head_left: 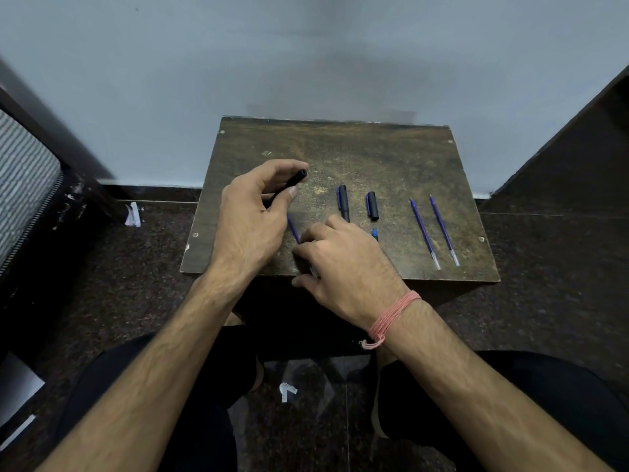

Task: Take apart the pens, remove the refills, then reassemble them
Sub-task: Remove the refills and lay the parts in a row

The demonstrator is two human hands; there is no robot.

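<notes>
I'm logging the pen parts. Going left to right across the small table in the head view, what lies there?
Black barrel in the left hand → capped pen → loose cap → first refill → second refill.

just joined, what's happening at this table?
A person is taking pens apart on a small dark wooden table. The left hand holds an empty black pen barrel; the right hand pinches a thin blue refill against the tabletop. Two more blue refills lie at the right. A capped black pen, a loose black cap and a small blue tip piece lie mid-table.
</notes>
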